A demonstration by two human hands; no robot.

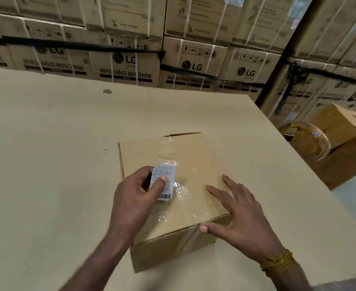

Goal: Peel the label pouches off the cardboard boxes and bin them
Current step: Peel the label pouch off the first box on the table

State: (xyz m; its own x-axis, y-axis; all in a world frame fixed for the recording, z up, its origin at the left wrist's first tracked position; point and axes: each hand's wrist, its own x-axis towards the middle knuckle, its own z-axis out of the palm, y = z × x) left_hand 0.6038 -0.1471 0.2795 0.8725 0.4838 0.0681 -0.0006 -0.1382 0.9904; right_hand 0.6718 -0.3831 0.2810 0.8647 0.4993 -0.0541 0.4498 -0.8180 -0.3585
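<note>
Stacked warehouse cartons (128,66) behind worktop (47,154). Left hand (138,194) pinches half-peeled label pouch (163,181); right hand (239,213), spread, steadies cardboard box (198,164). Binning remains; possible bin at 3 o'clock.

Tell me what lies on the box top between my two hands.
In the head view, between left hand and right hand: clear plastic film on bare cardboard box.

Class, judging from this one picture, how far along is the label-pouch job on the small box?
Done: nothing finished. In hand: the left hand pinches the label pouch, partly lifted, its clear film still stuck to the cardboard box; the right hand steadies the box's near corner. Left: pulling the pouch free and binning it; no bin clearly shows.
</note>
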